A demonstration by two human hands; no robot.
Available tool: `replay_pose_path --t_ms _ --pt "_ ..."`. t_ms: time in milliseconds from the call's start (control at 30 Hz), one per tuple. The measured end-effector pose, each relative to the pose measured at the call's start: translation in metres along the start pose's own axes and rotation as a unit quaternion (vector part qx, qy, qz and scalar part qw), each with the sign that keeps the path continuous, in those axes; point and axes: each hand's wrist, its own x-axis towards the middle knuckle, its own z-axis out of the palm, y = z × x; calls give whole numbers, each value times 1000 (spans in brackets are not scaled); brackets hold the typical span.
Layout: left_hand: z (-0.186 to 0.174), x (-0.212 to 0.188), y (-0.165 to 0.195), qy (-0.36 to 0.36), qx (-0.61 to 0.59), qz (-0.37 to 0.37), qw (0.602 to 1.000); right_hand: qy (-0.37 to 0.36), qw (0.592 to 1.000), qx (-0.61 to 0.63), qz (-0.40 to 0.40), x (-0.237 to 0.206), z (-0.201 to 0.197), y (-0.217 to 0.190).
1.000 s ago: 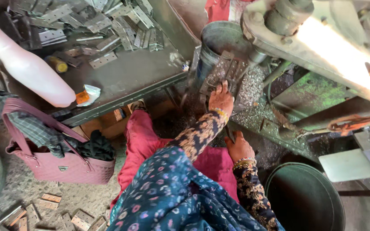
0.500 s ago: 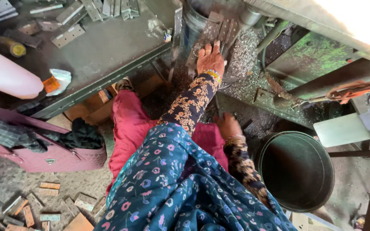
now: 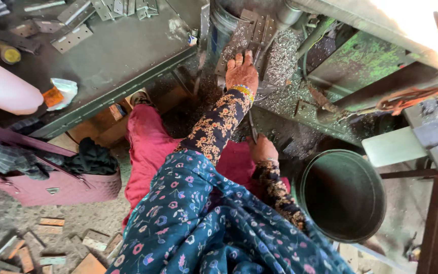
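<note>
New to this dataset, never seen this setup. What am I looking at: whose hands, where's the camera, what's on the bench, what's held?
There is one view, from a camera on the person's head, looking down over their patterned sleeves and red lap. No robot, just two bare hands. The left hand reaches forward and rests on flat metal plates stacked at the green machine, amid a heap of metal shavings. The right hand sits lower, near the lap, gripping a thin dark rod; what the rod is, I cannot tell. To the left, a grey bench carries more hinge-like plates and a crumpled wrapper. A pink bag stands below it. A dark round bucket sits to the right, on the floor.
</note>
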Motion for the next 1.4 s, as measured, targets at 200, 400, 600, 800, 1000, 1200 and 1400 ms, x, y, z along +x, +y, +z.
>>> replay_pose_path --t_ms 200,400,600,800,1000,1200,1400 --pt "10 -3 2 51 35 -6 998 -11 998 -9 -69 16 10 20" --pt "5 -7 -7 102 21 16 994 53 994 -10 -91 16 34 28" --pt "-8 2 0 63 38 4 997 12 996 -15 -85 26 16 29" --pt "-4 15 10 70 -21 -22 997 43 998 7 -47 8 26 23" --pt "-16 30 5 49 52 -3 997 8 997 -12 -74 21 15 32" --pt "-31 27 11 13 21 3 1000 5 998 36 -50 10 25 28" --pt "-38 34 7 -56 32 4 998 4 998 -23 -67 13 6 24"
